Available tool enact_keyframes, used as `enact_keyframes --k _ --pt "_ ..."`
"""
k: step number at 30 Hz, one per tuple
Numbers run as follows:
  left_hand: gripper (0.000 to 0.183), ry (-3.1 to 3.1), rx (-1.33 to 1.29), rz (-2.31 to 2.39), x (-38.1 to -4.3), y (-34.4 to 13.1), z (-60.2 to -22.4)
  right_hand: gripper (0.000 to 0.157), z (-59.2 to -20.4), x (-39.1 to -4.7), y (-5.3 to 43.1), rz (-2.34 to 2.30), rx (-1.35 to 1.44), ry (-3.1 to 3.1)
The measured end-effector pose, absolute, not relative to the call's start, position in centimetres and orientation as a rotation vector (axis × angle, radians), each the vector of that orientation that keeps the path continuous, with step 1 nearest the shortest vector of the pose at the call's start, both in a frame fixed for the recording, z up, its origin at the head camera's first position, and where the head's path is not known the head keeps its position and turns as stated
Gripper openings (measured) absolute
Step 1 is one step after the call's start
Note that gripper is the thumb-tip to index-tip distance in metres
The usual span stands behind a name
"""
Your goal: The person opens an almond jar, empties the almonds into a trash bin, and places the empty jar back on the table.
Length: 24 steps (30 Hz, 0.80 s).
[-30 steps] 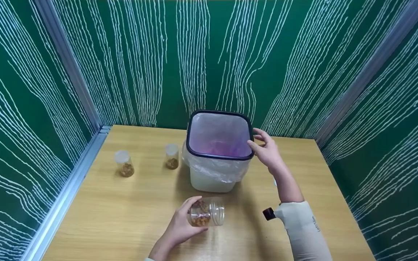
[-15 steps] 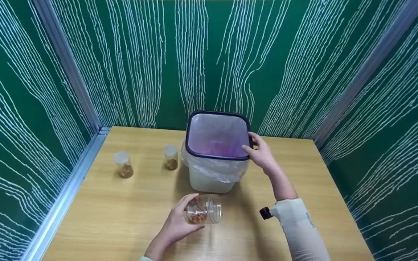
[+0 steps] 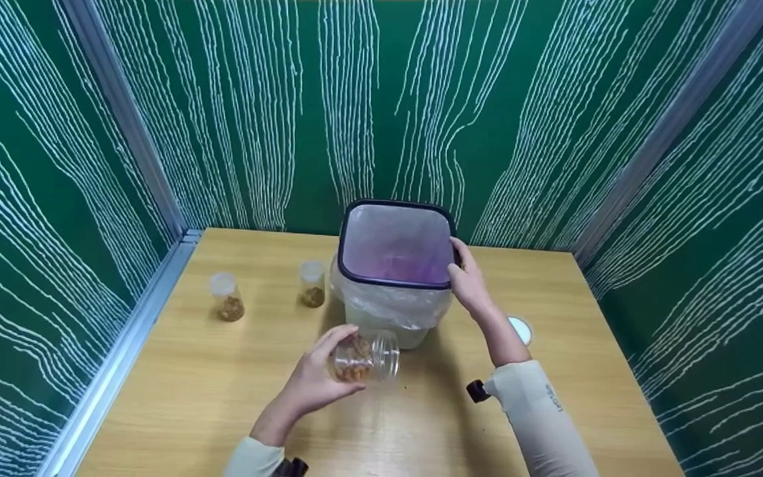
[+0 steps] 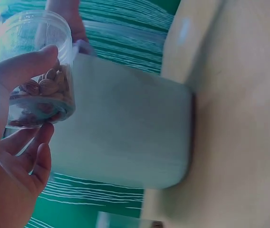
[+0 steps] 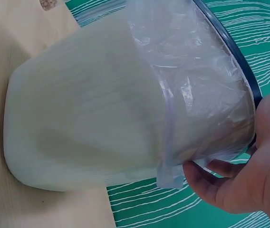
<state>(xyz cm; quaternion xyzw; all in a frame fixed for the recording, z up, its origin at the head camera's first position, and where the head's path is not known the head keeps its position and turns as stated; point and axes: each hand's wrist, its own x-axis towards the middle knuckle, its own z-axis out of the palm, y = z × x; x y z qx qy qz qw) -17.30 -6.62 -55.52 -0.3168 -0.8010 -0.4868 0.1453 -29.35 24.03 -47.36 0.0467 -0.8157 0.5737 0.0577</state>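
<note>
My left hand point(image 3: 315, 371) grips a clear, lidless jar point(image 3: 383, 354) partly filled with brown nuts. In the head view the jar lies tipped on its side, mouth pointing right, just in front of the trash bin point(image 3: 414, 336). Thumb and fingers wrap its lower part in the left wrist view, with the nuts point(image 4: 48, 85) showing through the wall. My right hand point(image 3: 471, 283) holds the bin's black rim point(image 3: 395, 285) at its right side. Beneath that rim, in the right wrist view, curled fingers point(image 5: 201, 183) touch the clear plastic bag point(image 5: 192, 80) lining the bin.
Two small capped jars point(image 3: 227, 298) point(image 3: 312, 285) with brown contents stand left of the bin. A round white lid point(image 3: 520, 330) lies on the wooden table point(image 3: 222, 397) beside my right forearm. Green walls with white lines close in the back and sides.
My left hand has moved the jar forward and slightly left, nearer the bin. My right hand has shifted a little left on the rim, and the white lid now shows past the forearm.
</note>
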Motion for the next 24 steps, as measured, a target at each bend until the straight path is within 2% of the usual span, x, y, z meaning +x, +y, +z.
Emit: enact_keyframes --k 16,24 --pt "0.092 -2.322 -1.167 -1.104 -21.3 -8.4 -45.7 0.058 -48.5 -29.6 23.9 1.886 0.187 -2.390" --pt "0.092 -2.350 -1.182 -1.223 -22.9 -8.5 -43.5 0.060 -48.6 -29.9 24.0 1.890 0.232 -2.351"
